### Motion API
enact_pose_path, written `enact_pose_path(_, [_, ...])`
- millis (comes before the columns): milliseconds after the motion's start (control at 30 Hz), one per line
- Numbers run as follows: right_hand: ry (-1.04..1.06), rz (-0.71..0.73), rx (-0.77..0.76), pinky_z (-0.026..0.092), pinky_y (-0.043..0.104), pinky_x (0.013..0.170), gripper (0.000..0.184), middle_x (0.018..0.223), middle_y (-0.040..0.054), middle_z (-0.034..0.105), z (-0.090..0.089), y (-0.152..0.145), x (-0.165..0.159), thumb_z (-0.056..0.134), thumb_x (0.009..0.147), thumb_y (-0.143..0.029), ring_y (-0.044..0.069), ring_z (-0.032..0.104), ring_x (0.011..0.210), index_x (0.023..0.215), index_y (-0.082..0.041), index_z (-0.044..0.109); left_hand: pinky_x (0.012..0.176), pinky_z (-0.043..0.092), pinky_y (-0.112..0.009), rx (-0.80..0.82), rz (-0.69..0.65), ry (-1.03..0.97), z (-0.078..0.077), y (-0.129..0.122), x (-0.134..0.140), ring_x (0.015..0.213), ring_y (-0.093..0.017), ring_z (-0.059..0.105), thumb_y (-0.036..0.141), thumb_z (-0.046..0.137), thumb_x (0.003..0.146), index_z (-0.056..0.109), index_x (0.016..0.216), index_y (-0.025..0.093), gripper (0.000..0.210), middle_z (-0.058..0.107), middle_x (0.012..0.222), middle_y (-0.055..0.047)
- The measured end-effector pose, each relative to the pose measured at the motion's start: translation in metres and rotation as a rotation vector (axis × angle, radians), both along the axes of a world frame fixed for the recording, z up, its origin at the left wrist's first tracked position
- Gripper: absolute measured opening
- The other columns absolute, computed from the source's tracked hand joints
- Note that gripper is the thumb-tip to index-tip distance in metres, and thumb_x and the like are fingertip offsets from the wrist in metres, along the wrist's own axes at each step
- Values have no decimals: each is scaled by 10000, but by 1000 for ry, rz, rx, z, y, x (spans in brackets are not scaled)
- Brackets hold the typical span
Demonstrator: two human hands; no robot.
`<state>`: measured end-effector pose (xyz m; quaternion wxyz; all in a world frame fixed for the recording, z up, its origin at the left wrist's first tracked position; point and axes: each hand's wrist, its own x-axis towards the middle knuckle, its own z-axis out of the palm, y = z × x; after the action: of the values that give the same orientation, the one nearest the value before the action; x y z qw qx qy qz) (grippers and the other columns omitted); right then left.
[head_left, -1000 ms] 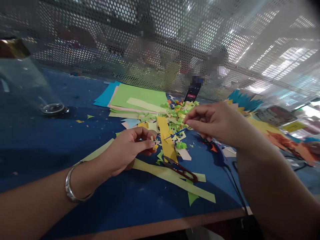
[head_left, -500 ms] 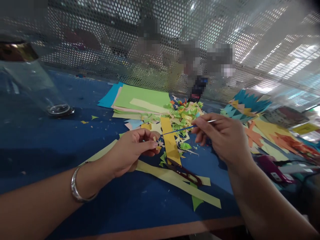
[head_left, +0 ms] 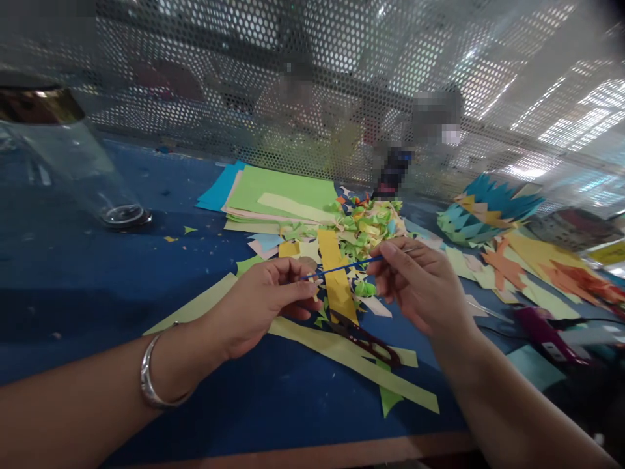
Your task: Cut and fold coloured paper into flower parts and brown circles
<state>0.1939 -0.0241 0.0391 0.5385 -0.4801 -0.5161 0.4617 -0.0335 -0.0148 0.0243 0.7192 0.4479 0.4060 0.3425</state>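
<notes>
Where the blue table (head_left: 107,267) ends, mesh (head_left: 234,45) stands.

Phone (head_left: 391,174): blocky and blurry, can't read it.
Yellow patch (head_left: 608,253) at right edge: too blurry to read.
Purple gadget (head_left: 544,335): little pale marks, too small to read.
Words and numbers: none I can read.

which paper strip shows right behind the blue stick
The deep-yellow strip: the blue stick crosses it in view, but not the pale strips.
</notes>
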Motion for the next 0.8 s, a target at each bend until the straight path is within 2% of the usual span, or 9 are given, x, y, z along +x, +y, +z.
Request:
enact_pose_path(133, [11,-2,3,417,188,350,183,692,24,693,-3,0,0,682,886,-365,93,588,439,847,-187,697,607,488,-203,-72,26,-38,2,-1,-1,772,-140,689,310,753,788,655,832,209,147,683,819,9])
enact_pose_path(333, [-5,5,13,418,194,356,186,703,26,696,-3,1,2,677,892,-378,97,589,447,871,-194,696,575,489,-208,-143,102,-51,5,3,-1,717,-150,689,368,717,816,725,785,160,210,715,781,-48])
enact_pose_path(500, [-29,27,20,430,207,370,195,682,16,684,-5,1,5,663,900,-390,96,574,435,874,-200,698,580,468,-202,-118,47,-33,5,6,-3,697,-137,674,362,753,787,731,715,151,224,726,748,-52])
enact_pose_path(667, [-23,45,41,431,219,377,198,680,15,690,-6,1,8,668,900,-387,96,573,431,871,-195,706,621,467,-198,-129,-50,-3,4,7,-8,683,-116,655,347,755,791,732,728,169,191,741,745,-46])
enact_pose_path(800, [-15,64,52,432,218,389,188,671,15,693,-7,0,10,670,905,-367,93,579,432,866,-189,716,661,470,-201,-13,-103,57,4,6,-7,693,-110,646,366,719,826,716,752,185,196,730,754,-24])
